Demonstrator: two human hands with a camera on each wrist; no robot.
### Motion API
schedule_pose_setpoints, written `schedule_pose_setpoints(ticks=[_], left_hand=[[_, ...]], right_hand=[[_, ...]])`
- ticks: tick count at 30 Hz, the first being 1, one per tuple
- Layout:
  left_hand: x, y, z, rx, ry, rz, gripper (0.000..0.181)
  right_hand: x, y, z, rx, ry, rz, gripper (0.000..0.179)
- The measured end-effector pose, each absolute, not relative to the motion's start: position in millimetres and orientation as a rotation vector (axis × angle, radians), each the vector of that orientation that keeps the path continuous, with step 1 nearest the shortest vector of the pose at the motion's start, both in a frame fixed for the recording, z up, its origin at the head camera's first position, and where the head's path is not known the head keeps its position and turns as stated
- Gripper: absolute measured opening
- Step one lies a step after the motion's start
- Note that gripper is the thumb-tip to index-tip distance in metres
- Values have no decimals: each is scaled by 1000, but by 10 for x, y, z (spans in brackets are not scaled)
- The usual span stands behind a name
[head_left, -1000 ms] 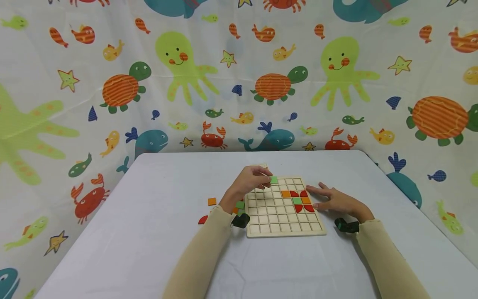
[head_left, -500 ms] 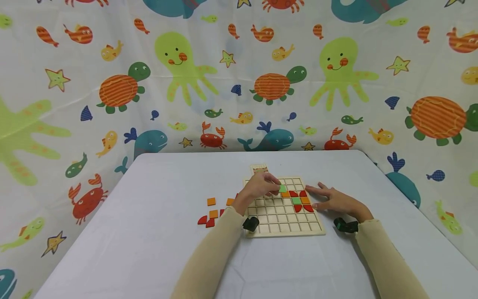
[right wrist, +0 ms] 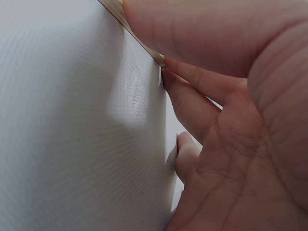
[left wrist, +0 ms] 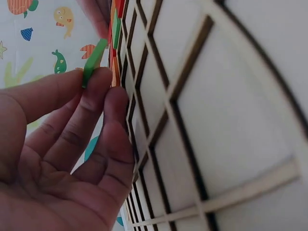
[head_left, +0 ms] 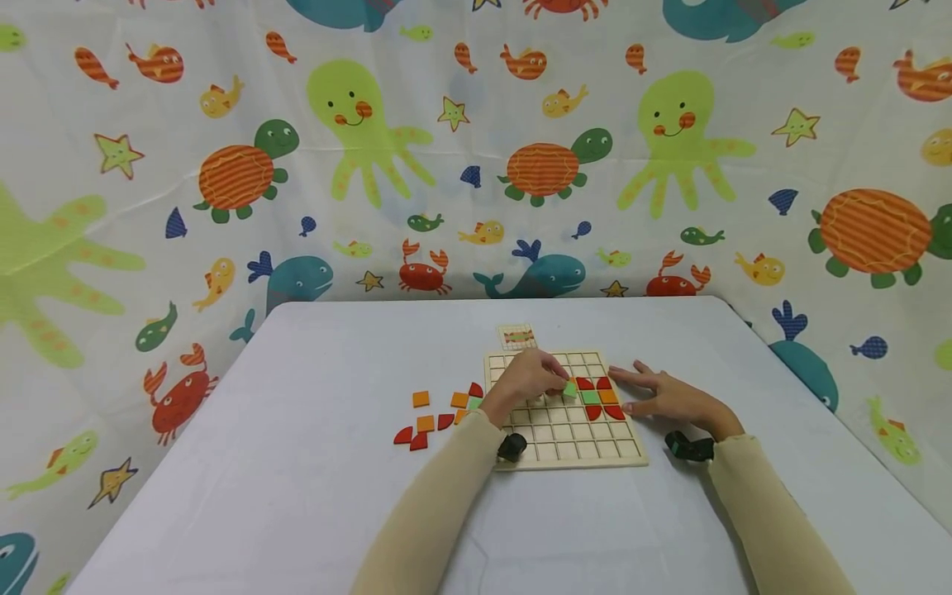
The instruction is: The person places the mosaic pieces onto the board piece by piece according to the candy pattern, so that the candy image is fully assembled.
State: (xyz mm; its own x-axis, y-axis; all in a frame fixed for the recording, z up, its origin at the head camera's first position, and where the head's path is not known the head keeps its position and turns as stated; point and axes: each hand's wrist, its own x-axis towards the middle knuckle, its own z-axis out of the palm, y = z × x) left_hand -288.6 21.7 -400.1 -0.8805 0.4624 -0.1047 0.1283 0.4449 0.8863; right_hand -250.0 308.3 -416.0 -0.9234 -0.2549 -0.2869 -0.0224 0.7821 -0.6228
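Observation:
My left hand (head_left: 530,376) pinches a small green square tile (head_left: 570,388) between thumb and fingertips, over the wooden grid board (head_left: 565,453). In the left wrist view the green tile (left wrist: 95,60) stands tilted, held by its edge above the board. Just right of it on the grid lie red quarter-circle tiles (head_left: 614,411), another green square (head_left: 590,397) and an orange square (head_left: 608,397). My right hand (head_left: 680,401) rests at the board's right edge, fingers spread; in the right wrist view its thumb and fingertips touch that edge.
Loose orange squares (head_left: 421,398) and red quarter-circles (head_left: 419,441) lie left of the board, some partly behind the left forearm. A small pattern card (head_left: 517,337) lies behind the board. A patterned curtain (head_left: 476,165) hangs beyond the white table (head_left: 312,463).
My left hand has moved right and toward me with the green tile, from the grid's back rows to beside the placed tiles. The right hand stays at the board's edge.

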Motion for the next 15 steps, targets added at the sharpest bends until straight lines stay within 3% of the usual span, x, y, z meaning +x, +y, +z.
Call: schedule_pose_setpoints(ticks=[15], left_hand=[[-2864,364,-3996,538,2446,1300,9]], right_hand=[[-2517,3100,-4176,-206,2622,-896,88]])
